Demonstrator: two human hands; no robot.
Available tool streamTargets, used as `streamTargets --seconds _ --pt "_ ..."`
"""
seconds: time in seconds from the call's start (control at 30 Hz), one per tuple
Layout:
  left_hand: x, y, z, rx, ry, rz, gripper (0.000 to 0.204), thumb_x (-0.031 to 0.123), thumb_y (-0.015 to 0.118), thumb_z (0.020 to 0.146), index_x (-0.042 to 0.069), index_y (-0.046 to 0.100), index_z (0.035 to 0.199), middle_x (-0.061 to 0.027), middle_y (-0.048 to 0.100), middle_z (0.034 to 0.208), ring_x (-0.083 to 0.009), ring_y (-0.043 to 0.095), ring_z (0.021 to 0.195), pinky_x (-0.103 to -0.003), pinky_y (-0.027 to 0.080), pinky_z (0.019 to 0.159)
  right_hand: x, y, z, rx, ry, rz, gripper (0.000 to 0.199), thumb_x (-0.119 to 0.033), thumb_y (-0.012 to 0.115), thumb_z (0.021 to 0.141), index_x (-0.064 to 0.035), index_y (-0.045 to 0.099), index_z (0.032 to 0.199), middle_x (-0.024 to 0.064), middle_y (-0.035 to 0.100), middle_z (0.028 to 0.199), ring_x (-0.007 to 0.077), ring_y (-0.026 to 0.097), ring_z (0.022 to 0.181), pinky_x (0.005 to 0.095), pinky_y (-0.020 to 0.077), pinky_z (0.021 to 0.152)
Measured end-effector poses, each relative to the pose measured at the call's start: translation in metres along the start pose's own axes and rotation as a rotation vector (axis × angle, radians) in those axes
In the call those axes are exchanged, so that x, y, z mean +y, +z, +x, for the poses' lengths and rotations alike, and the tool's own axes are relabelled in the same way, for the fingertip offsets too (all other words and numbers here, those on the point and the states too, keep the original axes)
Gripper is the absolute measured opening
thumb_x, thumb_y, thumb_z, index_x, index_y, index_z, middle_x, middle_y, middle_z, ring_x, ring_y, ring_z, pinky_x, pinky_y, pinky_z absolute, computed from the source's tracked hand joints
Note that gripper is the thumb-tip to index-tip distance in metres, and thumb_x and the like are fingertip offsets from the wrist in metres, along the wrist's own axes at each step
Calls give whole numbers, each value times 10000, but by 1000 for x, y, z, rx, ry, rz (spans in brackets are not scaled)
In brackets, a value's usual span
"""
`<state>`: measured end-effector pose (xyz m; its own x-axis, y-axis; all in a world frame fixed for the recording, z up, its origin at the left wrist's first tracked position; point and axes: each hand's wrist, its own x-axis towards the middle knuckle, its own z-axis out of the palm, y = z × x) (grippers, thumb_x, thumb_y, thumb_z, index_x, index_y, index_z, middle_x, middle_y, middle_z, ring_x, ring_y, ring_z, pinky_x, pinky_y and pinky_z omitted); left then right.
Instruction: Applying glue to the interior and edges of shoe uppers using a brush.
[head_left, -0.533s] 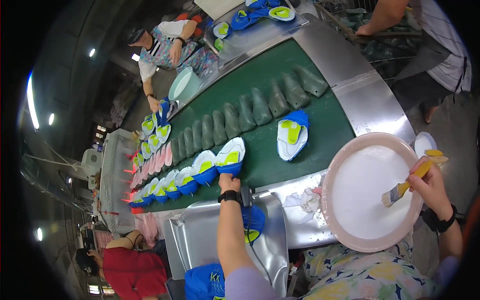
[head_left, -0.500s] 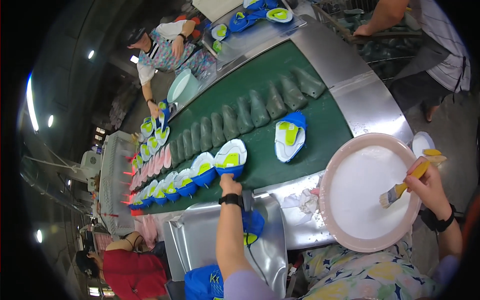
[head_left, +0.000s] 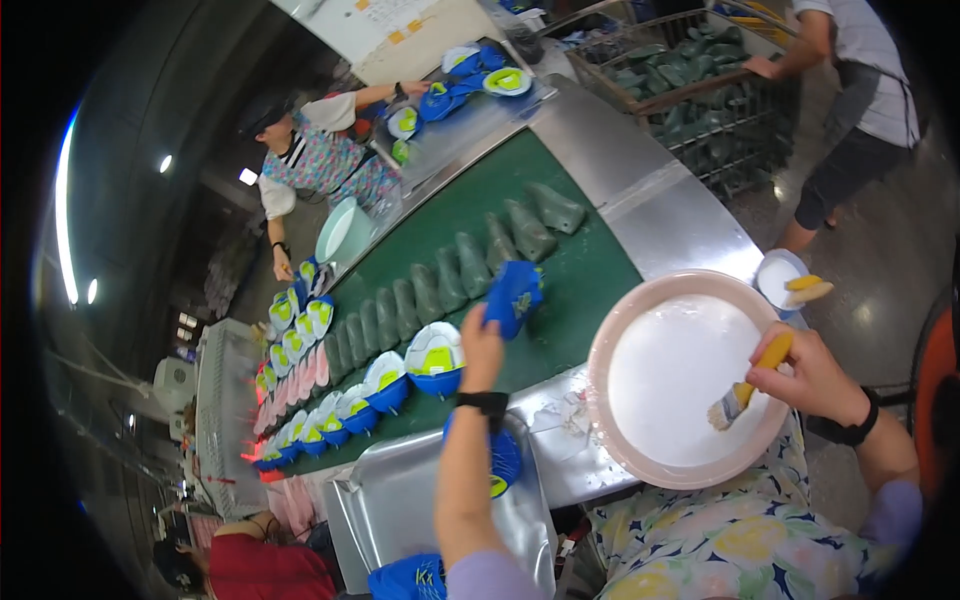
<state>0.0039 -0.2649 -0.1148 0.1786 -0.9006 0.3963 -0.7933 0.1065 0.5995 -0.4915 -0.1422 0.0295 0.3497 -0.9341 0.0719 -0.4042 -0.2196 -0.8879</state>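
My left hand (head_left: 483, 350) grips a blue shoe upper (head_left: 515, 300) above the green conveyor belt (head_left: 590, 310), its blue outer side showing. The fingers are partly hidden at its edge. My right hand (head_left: 818, 378) is closed round the yellow handle of a paintbrush (head_left: 768, 360). Its pale bristles point down over white liquid (head_left: 665, 375) in a pink basin (head_left: 690, 478); whether they touch the liquid I cannot tell. Beside my left wrist, a row of blue uppers with white and lime insides (head_left: 436, 352) runs along the belt's near side.
Dark green shoe lasts (head_left: 425, 292) line the belt's middle. A small white tub (head_left: 772, 278) with yellow-handled brushes stands right of the basin. Beyond are a co-worker in a patterned apron (head_left: 335, 165), another person at right, and a wire cart of lasts (head_left: 690, 130).
My left hand has moved from the row's end to the separate upper and lifted it, turning its blue side up. The brush has shifted slightly within the basin. The whole view has swung.
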Motion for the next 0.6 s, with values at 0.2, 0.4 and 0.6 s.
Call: streamTargets --seconds 0.2,0.4,0.6 --pt "75 -154 20 -663 -485 -739 504 -67 559 849 -62 535 1352 -108 648 1250 -197 611 1155 -332 465 1017 1 11 10 -71 8 121 180 -130 746 861 -13 619 912 34 653 795 95 620 707 241 483 621" --pt "6 -85 -55 -702 64 577 361 110 646 830 19 696 1176 -168 649 1280 -294 598 1193 -400 506 951 2 28 3 -95 -33 103 159 -117 730 873 -13 617 912 40 648 785 87 604 700 222 483 624" --pt "30 -66 -117 -685 -307 163 492 142 552 828 114 627 1314 -184 642 1267 -317 543 1265 -404 403 1089 9 42 14 -93 -70 25 201 -150 726 882 -1 593 909 70 634 729 127 603 638 275 468 581"
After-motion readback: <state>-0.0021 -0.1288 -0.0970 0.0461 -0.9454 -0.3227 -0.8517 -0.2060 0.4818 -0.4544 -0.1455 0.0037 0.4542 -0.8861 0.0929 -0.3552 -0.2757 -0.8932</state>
